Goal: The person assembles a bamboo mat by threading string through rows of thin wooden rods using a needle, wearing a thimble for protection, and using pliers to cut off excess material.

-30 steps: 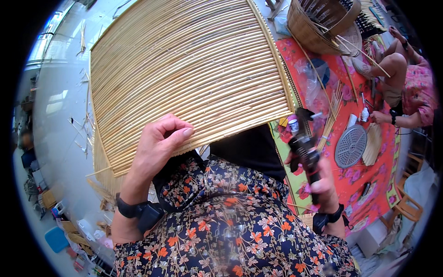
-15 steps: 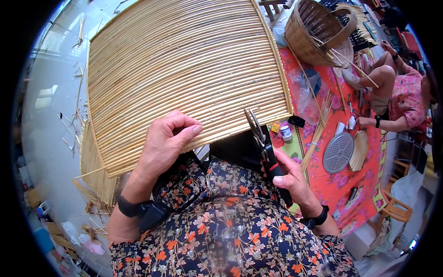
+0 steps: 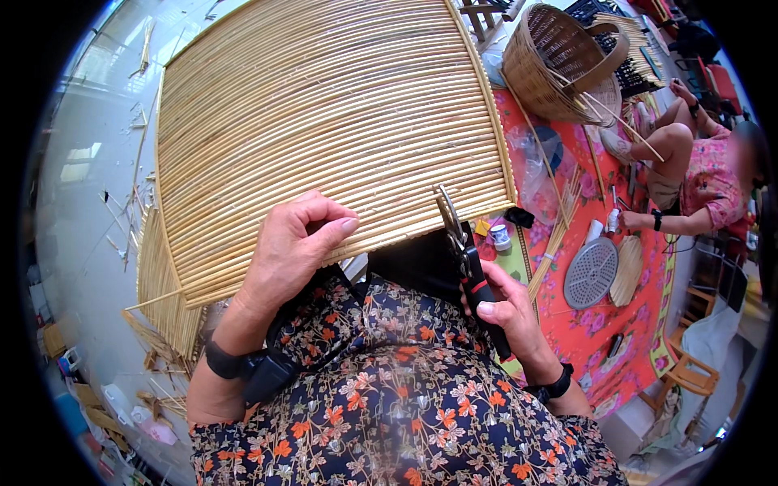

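Observation:
A large panel of parallel pale reeds point(image 3: 324, 113), with a framed border, slants across my lap. My left hand point(image 3: 296, 251) grips its near edge left of centre, thumb and forefinger curled on the reeds. My right hand point(image 3: 506, 312) is closed round black-and-red metal cutters point(image 3: 466, 267), whose pointed jaws lie over the panel's near edge toward the right; whether they touch it I cannot tell. A loose reed point(image 3: 150, 301) sticks out past the panel's lower left corner.
On a red floral mat point(image 3: 592, 356) at right are a wicker basket point(image 3: 531, 77), reed bundles point(image 3: 551, 251), a grey perforated disc point(image 3: 590, 275) and small containers point(image 3: 500, 235). A co-worker in pink point(image 3: 705, 178) sits there. More reed material point(image 3: 158, 275) lies at left.
My right hand with the cutters has swung left and inward, bringing the jaws from beside the panel's corner onto its near edge. My left hand has shifted slightly rightward along the edge.

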The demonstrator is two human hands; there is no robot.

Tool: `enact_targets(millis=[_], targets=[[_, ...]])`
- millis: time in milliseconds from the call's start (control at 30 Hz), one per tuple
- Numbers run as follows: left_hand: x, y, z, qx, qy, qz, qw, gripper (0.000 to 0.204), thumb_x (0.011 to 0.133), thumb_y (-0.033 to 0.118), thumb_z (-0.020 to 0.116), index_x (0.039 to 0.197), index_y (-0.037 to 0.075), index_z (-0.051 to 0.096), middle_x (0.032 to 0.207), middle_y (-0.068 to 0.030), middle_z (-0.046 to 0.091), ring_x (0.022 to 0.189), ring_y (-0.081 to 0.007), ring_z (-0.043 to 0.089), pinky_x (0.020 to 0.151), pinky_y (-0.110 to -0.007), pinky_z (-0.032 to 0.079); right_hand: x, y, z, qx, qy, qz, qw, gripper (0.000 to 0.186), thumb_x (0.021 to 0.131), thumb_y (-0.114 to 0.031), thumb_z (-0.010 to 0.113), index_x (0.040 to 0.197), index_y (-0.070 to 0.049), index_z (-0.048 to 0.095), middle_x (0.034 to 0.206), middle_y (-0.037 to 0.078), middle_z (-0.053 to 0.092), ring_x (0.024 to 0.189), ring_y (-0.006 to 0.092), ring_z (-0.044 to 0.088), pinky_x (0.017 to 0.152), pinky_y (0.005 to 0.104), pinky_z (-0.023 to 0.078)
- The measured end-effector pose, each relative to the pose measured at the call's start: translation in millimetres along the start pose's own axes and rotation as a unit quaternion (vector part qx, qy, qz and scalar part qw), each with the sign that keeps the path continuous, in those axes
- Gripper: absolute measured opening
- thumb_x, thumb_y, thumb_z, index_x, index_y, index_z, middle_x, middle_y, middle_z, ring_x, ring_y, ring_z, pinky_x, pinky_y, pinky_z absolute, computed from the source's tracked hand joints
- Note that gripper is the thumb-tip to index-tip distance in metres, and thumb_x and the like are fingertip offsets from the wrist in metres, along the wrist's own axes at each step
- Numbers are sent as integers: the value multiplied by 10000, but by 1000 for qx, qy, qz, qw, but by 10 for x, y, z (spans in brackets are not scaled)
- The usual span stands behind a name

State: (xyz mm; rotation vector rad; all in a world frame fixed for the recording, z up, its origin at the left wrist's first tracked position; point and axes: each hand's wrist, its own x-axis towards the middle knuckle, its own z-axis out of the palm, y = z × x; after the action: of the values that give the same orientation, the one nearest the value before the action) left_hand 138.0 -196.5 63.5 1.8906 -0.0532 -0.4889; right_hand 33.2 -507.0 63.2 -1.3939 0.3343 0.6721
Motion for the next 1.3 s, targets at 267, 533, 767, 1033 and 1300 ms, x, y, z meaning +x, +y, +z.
enact_targets(millis=[267,533,767,1033,1300], targets=[[-13,-8,-4,-4,1,-3,1000,178,933,136,730,999,-25,771,851,-38,669,786,-109,603,713,-272,487,9,39,0,33,-4,10,999,657,876,-215,682,1458,19,487,1200,52,629,1041,94,586,876,244,500],[-12,19,-20,-9,-7,-13,1000,186,936,140,730,1001,-30,769,848,-42,662,796,-113,602,719,-275,483,5,-16,126,26,53,-6,998,604,824,-280,696,1327,26,563,1011,59,653,809,110,621,764,247,497],[-7,12,-34,-6,-13,-9,1000,192,935,144,733,993,-35,769,849,-41,656,798,-116,598,724,-278,480,-26,35,110,41,36,-18,998,674,820,-353,688,1363,17,537,1123,81,654,953,146,650,883,304,533],[-38,24,-71,-16,-7,-6,1000,173,924,129,748,1000,-24,775,847,-22,646,784,-98,581,701,-262,463,-76,175,41,46,-26,-72,996,794,844,-258,668,1514,70,396,1275,95,524,1192,193,568,1059,334,438],[-44,48,-81,-25,-12,-15,999,155,920,113,756,999,-18,779,844,-7,636,770,-81,559,678,-245,449,-25,202,109,-9,1,-47,999,803,799,-370,674,1444,60,466,1223,90,566,1115,178,590,999,321,457]])
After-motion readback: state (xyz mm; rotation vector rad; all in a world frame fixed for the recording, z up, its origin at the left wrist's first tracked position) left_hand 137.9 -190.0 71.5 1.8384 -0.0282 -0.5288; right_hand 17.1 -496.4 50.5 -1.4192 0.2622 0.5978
